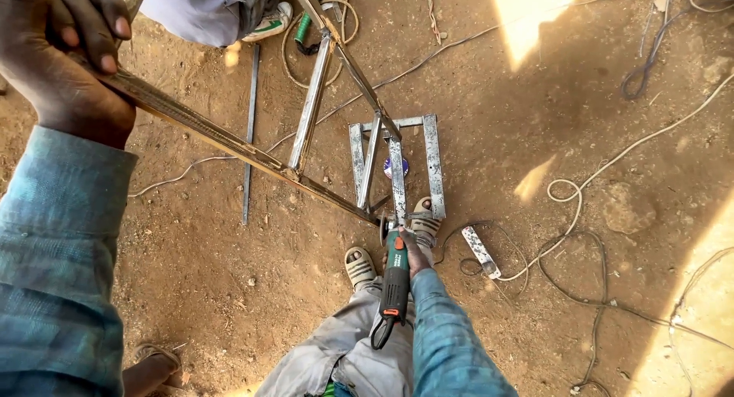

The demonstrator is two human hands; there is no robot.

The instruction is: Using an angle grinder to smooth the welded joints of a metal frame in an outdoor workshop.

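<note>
My left hand point(65, 56) is closed around the upper end of a long steel bar of a welded metal frame point(310, 110) at the top left. That bar slopes down to the right to a joint near my feet. My right hand point(413, 253) grips a green and black angle grinder point(394, 278), its disc end touching the frame's low corner by a rectangular steel section point(432, 164) lying on the dirt. My sandalled feet point(359, 265) stand either side of the grinder.
Another person's shoe and trouser leg point(271, 22) show at the top. A white power strip point(482, 252) and several cables point(604, 167) trail over the dirt on the right. A loose steel rod point(249, 137) lies left of the frame.
</note>
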